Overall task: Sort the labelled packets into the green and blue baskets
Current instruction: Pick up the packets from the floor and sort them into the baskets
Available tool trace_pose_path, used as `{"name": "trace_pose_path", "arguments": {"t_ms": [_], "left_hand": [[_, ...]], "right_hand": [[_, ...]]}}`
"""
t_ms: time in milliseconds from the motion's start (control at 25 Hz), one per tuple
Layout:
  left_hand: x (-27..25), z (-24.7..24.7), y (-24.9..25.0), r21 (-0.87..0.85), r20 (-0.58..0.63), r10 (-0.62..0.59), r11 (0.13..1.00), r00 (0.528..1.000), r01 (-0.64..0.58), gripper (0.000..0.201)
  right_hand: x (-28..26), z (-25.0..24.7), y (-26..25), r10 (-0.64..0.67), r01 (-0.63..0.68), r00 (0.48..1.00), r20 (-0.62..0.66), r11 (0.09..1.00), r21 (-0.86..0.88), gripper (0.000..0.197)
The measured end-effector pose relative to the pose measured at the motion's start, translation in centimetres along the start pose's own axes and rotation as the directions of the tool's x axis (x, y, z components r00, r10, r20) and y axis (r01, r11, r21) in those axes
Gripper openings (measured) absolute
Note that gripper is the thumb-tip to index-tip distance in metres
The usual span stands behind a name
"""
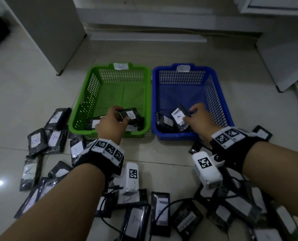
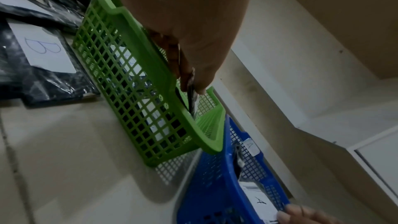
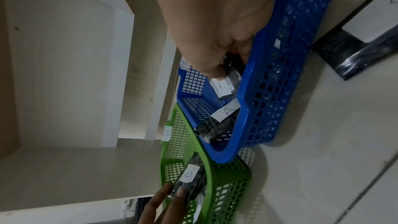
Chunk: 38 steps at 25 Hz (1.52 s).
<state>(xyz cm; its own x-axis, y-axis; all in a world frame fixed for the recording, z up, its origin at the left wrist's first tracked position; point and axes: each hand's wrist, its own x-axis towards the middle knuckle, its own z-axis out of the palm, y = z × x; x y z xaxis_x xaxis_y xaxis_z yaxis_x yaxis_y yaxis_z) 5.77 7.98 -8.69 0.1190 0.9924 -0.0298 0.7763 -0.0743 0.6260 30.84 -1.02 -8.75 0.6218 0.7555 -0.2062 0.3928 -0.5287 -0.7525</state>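
Observation:
A green basket and a blue basket stand side by side on the floor, each with a paper label on its far rim. My left hand pinches a black packet with a white label over the green basket's near end, above other packets lying there. My right hand pinches a packet labelled A over the blue basket, beside another packet. In the left wrist view the green basket sits under my left hand. In the right wrist view my right hand grips the A packet.
Several black labelled packets lie scattered on the tiled floor left of the baskets and in front of me, with black cables among them. White cabinets stand behind the baskets, and another at the right.

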Motion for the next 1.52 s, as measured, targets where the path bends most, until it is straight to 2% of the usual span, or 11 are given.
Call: {"name": "trace_pose_path", "arguments": {"t_ms": [200, 360, 480, 600, 680, 840, 1000, 1120, 1320, 1440, 1520], "left_hand": [[-0.3, 0.6, -2.3, 0.140, 0.107, 0.138, 0.978, 0.985, -0.152, 0.037], [-4.9, -0.8, -4.7, 0.004, -0.078, 0.308, 0.951, 0.948, -0.309, 0.020], [-9.4, -1.7, -6.7, -0.023, -0.003, 0.351, 0.936, 0.936, -0.351, 0.023], [-11.9, -1.4, -9.0, 0.075, 0.289, 0.257, 0.954, 0.922, -0.289, 0.031], [-12.1, -1.1, -10.1, 0.187, 0.434, 0.172, 0.943, 0.884, -0.276, 0.049], [-12.1, -0.3, -10.6, 0.286, 0.438, 0.174, 0.903, 0.882, -0.320, 0.061], [-11.9, -0.1, -10.1, 0.405, 0.467, 0.156, 0.837, 0.870, -0.368, 0.048], [-11.0, -1.1, -8.7, 0.224, 0.484, 0.118, 0.941, 0.867, -0.253, 0.028], [-8.3, -3.5, -4.9, -0.187, 0.316, 0.130, 0.980, 0.940, -0.073, 0.027], [-5.7, -4.5, -3.5, -0.511, 0.111, 0.027, 0.859, 0.993, 0.033, 0.039], [-3.4, -5.2, -2.9, -0.489, -0.019, -0.021, 0.872, 1.000, 0.010, 0.038]], "right_hand": [[-0.2, 0.0, 0.7, -0.048, 0.079, 0.989, 0.141, 0.970, -0.228, 0.019], [-5.6, 0.4, -0.5, -0.336, 0.336, 0.942, 0.018, 0.934, -0.125, 0.019], [-11.7, 2.0, -0.1, -0.459, 0.467, 0.877, 0.141, 0.884, -0.028, 0.021], [-15.3, 4.4, 2.7, -0.301, 0.434, 0.800, 0.519, 0.888, -0.153, 0.024], [-16.7, 5.4, 4.2, -0.182, 0.492, 0.701, 0.689, 0.824, -0.282, 0.054], [-18.4, 6.2, 5.5, -0.133, 0.671, 0.646, 0.751, 0.569, -0.476, 0.097], [-17.7, 6.9, 5.6, -0.026, 0.632, 0.644, 0.765, 0.582, -0.512, 0.079], [-15.1, 6.5, 3.9, 0.068, 0.559, 0.591, 0.804, 0.684, -0.469, 0.053], [-9.0, 3.1, -2.6, -0.059, 0.074, 0.708, 0.703, 0.997, 0.009, 0.024], [-6.1, 3.1, -6.9, -0.149, -0.064, 0.819, 0.554, 0.936, 0.346, 0.034], [-4.6, 4.2, -9.4, -0.132, -0.112, 0.856, 0.501, 0.897, 0.428, 0.032]]}}
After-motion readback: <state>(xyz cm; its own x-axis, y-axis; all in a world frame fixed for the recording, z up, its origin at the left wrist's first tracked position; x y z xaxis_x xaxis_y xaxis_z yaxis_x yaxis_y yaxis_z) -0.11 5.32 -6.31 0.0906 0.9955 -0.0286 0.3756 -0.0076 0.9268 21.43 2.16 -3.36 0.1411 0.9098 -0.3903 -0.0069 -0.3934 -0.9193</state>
